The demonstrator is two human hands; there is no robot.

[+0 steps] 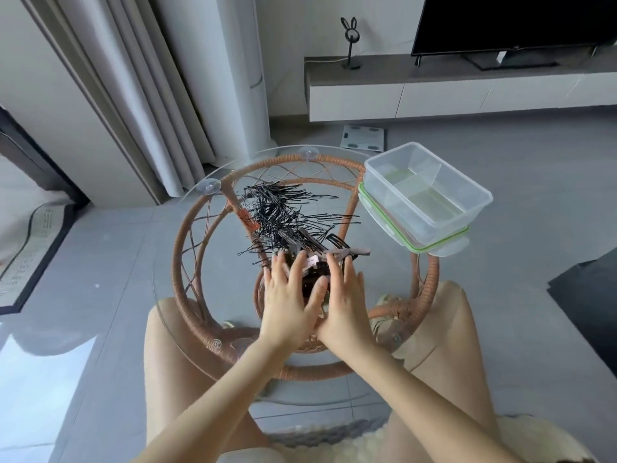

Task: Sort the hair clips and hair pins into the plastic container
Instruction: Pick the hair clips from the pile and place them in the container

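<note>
Both hands (pixel 287 295) (pixel 344 302) flat, fingers spread over hair clips (pixel 314 259); plastic container (pixel 424 192) at table edge.

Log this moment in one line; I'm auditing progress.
left hand + right hand: over hair clips | hair pins: on table | plastic container: empty

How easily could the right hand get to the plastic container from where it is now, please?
Probably easily: the right hand rests on the clips, and the open container sits ahead to its right with only bare glass between.
</note>
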